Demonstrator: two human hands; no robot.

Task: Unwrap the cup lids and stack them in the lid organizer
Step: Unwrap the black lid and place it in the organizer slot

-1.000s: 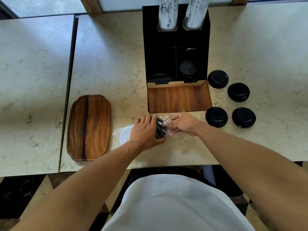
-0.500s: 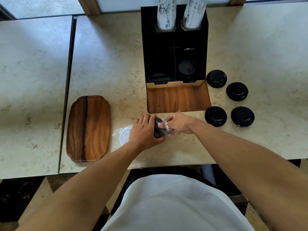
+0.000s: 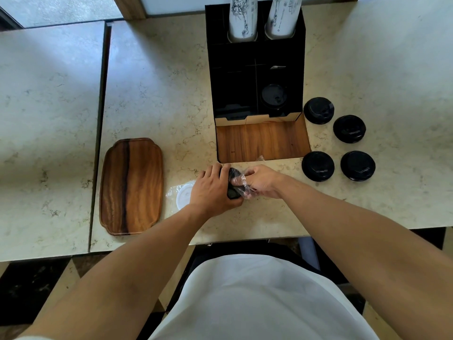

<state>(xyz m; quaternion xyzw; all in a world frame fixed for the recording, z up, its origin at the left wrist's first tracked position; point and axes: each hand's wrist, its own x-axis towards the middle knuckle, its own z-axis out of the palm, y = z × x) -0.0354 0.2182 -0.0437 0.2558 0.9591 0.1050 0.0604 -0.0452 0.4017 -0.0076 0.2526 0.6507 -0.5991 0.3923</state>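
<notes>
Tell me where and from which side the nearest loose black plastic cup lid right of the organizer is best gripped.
Probably by its round outer rim, from straight above. That flat black plastic cup lid lies dome-up on the pale marble counter, apart from its three neighbours, so fingers could pinch opposite rim edges. The right hand is closest but busy with wrap.

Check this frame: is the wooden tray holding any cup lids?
No. The wooden tray is bare; four loose black lids lie right of the lid organizer.

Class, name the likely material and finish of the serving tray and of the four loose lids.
Serving tray: wood, smooth satin finish; streaky brown grain shows. Four loose lids: probably moulded plastic, black, slightly glossy; soft highlights.
</notes>
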